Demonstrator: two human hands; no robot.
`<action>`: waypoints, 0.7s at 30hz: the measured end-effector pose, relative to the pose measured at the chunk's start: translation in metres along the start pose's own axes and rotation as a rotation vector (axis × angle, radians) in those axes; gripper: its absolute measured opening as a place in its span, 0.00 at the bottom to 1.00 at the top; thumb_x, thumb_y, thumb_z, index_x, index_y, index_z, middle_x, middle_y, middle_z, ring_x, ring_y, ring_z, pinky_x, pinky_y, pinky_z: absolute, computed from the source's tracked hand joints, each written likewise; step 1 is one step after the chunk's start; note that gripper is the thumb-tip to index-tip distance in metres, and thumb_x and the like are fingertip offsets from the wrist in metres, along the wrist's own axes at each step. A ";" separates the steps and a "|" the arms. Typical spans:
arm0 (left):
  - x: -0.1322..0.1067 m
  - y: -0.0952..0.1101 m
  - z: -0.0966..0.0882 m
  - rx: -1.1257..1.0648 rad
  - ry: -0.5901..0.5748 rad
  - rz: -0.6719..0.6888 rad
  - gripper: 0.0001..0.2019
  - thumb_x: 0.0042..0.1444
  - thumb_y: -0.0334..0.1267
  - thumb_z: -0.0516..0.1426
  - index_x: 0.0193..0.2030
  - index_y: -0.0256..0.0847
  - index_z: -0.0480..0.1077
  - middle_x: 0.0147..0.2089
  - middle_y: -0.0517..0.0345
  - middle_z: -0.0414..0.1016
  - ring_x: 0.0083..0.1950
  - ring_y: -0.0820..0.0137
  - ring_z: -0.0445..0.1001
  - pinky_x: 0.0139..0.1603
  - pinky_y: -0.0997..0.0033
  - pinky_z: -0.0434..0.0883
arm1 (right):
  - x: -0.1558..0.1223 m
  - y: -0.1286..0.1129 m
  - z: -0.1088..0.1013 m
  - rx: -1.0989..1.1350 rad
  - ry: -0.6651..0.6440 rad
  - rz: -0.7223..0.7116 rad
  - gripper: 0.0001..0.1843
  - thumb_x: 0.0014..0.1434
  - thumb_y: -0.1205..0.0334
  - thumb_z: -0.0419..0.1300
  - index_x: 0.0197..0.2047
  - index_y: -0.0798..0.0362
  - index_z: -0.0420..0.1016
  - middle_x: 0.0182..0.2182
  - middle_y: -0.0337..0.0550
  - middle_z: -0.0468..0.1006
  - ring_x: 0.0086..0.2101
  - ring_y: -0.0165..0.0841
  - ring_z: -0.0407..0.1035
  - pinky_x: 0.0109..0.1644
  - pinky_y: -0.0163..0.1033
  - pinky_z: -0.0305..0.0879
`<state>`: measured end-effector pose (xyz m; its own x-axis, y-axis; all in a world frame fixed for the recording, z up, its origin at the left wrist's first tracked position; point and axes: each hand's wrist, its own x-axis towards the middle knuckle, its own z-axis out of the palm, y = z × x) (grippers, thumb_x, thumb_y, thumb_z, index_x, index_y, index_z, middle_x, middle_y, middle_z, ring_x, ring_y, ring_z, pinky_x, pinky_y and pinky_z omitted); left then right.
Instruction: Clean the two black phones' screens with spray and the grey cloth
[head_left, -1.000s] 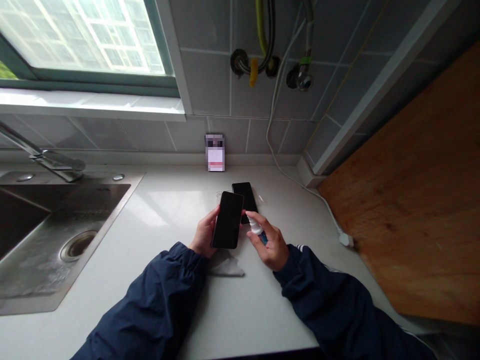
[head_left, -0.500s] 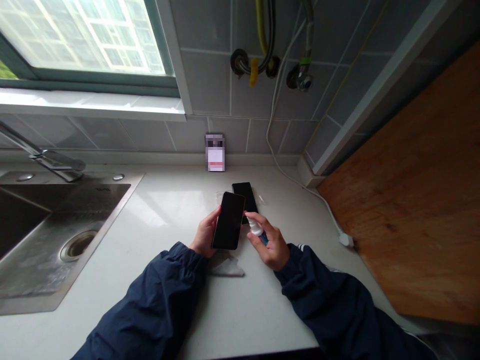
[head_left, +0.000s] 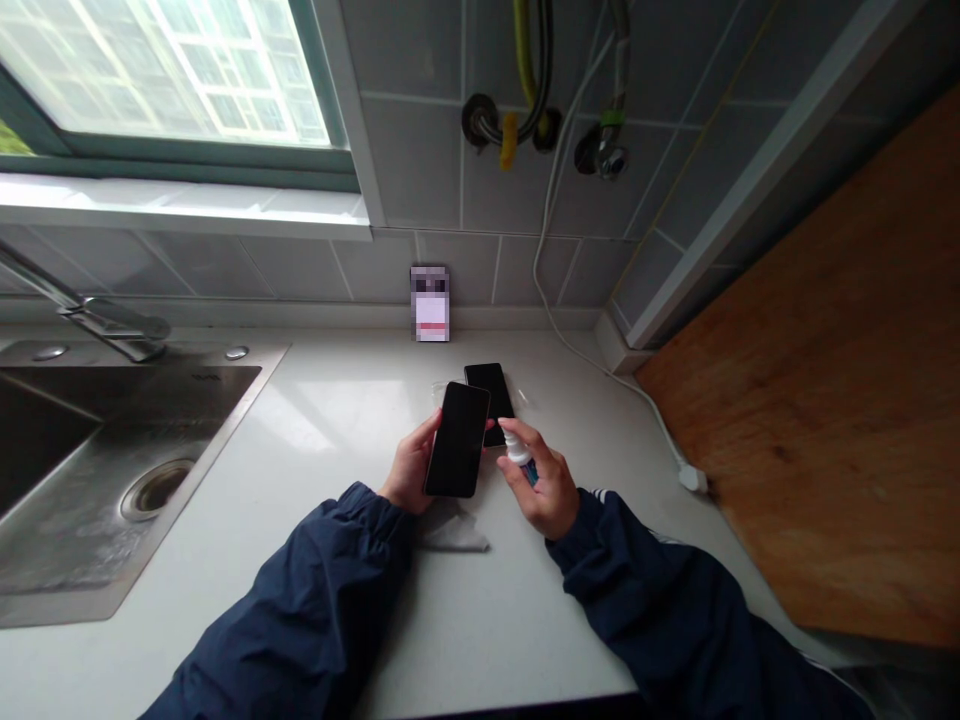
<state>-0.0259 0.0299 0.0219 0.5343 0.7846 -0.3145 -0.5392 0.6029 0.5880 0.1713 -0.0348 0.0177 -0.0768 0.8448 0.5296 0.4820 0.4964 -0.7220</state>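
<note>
My left hand [head_left: 409, 470] grips a black phone [head_left: 457, 440] by its edges, screen dark and facing up, a little above the white counter [head_left: 337, 430]. My right hand [head_left: 544, 485] is wrapped round a small white spray bottle [head_left: 517, 452] with a blue body, its nozzle close to the phone's right edge. A second black phone [head_left: 491, 392] lies flat on the counter just behind the held one. A crumpled grey cloth [head_left: 454, 530] lies on the counter under my left wrist.
A steel sink [head_left: 112, 470] with a tap [head_left: 97, 320] fills the left side. A small blurred box [head_left: 430, 303] stands against the tiled wall. A white cable [head_left: 600, 360] runs down the wall to a plug [head_left: 694, 480] beside a wooden board [head_left: 825, 400].
My right hand has brought the spray bottle slightly up and closer to the held phone. The left hand and phone have barely moved.
</note>
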 end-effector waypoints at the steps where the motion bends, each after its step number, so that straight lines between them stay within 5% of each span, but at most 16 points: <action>1: 0.000 0.000 0.000 -0.001 -0.008 0.001 0.29 0.73 0.50 0.49 0.66 0.28 0.72 0.56 0.36 0.82 0.39 0.61 0.85 0.37 0.68 0.79 | 0.000 0.000 0.000 -0.007 0.011 0.007 0.24 0.69 0.63 0.58 0.66 0.44 0.66 0.46 0.42 0.82 0.30 0.30 0.73 0.39 0.36 0.73; 7: 0.001 -0.002 0.001 0.025 -0.003 0.031 0.28 0.73 0.48 0.49 0.66 0.27 0.72 0.55 0.36 0.83 0.38 0.61 0.85 0.37 0.67 0.79 | 0.000 0.000 -0.001 -0.027 0.034 0.042 0.19 0.68 0.63 0.58 0.61 0.46 0.68 0.40 0.40 0.81 0.27 0.29 0.71 0.35 0.35 0.71; 14: 0.001 -0.002 0.002 0.006 0.000 0.009 0.30 0.73 0.49 0.49 0.69 0.27 0.69 0.54 0.36 0.83 0.44 0.58 0.85 0.45 0.64 0.79 | -0.003 -0.001 0.001 0.067 -0.117 -0.012 0.25 0.67 0.64 0.59 0.66 0.46 0.66 0.49 0.45 0.81 0.36 0.32 0.76 0.44 0.38 0.74; 21: -0.001 -0.002 0.006 -0.002 -0.018 0.022 0.30 0.73 0.50 0.49 0.69 0.26 0.69 0.58 0.35 0.81 0.47 0.58 0.84 0.48 0.64 0.78 | -0.005 -0.009 0.003 0.072 -0.163 -0.013 0.21 0.66 0.66 0.59 0.61 0.47 0.68 0.38 0.38 0.79 0.27 0.29 0.68 0.36 0.35 0.69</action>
<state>-0.0217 0.0276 0.0254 0.5340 0.7949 -0.2879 -0.5526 0.5859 0.5927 0.1649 -0.0431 0.0198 -0.2257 0.8564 0.4643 0.4164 0.5157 -0.7488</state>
